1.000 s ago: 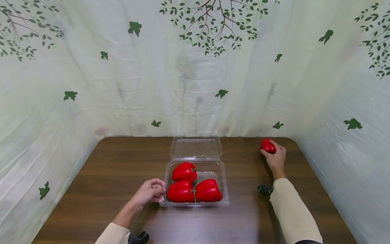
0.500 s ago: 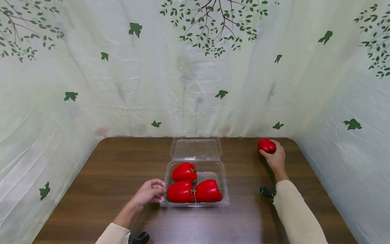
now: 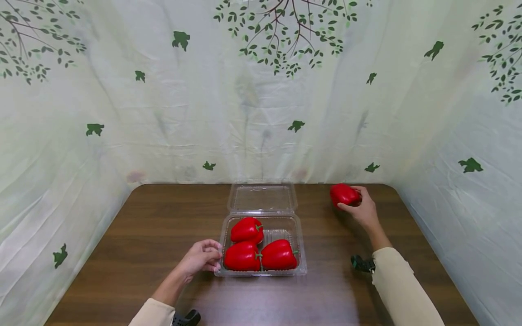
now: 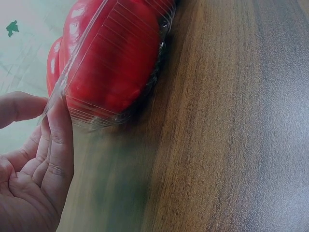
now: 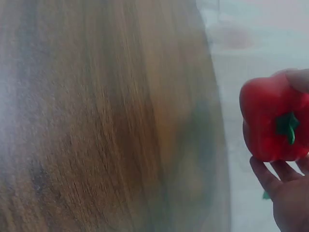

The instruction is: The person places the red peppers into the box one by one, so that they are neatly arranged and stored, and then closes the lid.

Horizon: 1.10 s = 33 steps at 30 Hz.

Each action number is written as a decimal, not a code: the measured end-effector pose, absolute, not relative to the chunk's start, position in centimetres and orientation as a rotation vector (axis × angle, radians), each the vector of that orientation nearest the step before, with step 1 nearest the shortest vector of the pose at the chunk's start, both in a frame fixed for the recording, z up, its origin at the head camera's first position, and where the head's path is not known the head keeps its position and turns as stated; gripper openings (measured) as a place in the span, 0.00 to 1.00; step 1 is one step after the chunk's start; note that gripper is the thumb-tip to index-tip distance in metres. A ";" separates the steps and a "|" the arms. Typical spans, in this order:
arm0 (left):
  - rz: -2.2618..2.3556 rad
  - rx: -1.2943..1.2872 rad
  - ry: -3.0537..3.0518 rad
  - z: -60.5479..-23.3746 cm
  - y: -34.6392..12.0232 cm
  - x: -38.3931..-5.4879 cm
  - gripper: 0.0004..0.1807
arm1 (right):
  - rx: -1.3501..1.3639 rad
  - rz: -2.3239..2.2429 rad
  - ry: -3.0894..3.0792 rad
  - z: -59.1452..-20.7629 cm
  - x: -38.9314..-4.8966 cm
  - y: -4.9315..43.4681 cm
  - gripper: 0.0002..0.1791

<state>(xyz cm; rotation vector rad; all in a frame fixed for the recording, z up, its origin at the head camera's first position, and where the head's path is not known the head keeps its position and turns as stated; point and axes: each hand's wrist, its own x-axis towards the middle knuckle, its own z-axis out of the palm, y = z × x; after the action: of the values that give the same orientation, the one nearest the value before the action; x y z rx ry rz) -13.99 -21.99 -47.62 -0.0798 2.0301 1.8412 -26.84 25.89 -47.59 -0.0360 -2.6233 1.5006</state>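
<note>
A clear plastic clamshell container [image 3: 299, 226] lies on the table with its lid [image 3: 263, 198] folded back. Three red bell peppers with green stems are inside: one at the back left [image 3: 246, 229], one at the front left [image 3: 241, 256] and one at the front right [image 3: 279, 254]. At the container's left edge my left hand [image 3: 201, 259] pinches the rim between thumb and fingers, as the left wrist view shows. Over the table's back right, my right hand [image 3: 364, 209] grips another red bell pepper [image 3: 344, 194], whose green stem [image 5: 287, 125] shows in the right wrist view.
A brown wooden table [image 3: 163, 222] lies under everything. Behind it and at both sides hangs a pale curtain [image 3: 261, 104] printed with leaves and branches. Inside the container, the back right corner [image 3: 281, 225] shows bare ribbed plastic.
My right hand has moved left along the back of the table, carrying the bell pepper towards the container. The left hand and the container have stayed in place.
</note>
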 end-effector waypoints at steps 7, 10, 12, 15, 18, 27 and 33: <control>1.837 -0.084 2.034 -47.6 -22.0 -14.0 0.12 | 0.104 1.471 -2.597 -46.6 -26.1 24.6 0.40; 1.835 -0.086 2.033 -47.6 -22.0 -14.1 0.13 | 0.177 1.475 -2.589 -46.1 -25.7 24.0 0.38; 1.833 -0.086 2.033 -47.6 -22.0 -14.1 0.13 | 0.228 1.491 -2.586 -45.9 -25.5 23.6 0.38; 1.830 -0.088 2.035 -47.6 -22.0 -14.1 0.13 | 0.287 1.549 -2.581 -45.6 -25.1 23.0 0.38; 1.830 -0.086 2.035 -47.6 -22.0 -14.1 0.13 | 0.341 1.595 -2.575 -45.4 -24.6 22.3 0.37; 1.838 -0.083 2.036 -47.4 -22.0 -14.0 0.12 | 0.552 1.639 -2.566 -44.3 -23.6 19.9 0.34; 1.843 -0.081 2.037 -47.4 -21.9 -14.0 0.11 | 0.695 1.659 -2.565 -41.7 -22.1 17.9 0.33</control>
<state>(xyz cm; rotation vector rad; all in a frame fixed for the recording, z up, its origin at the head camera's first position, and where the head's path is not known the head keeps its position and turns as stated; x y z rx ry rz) -14.01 -21.92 -47.44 -0.0814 2.0370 1.8431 -22.07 17.90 -41.71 0.6948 -2.5654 1.6595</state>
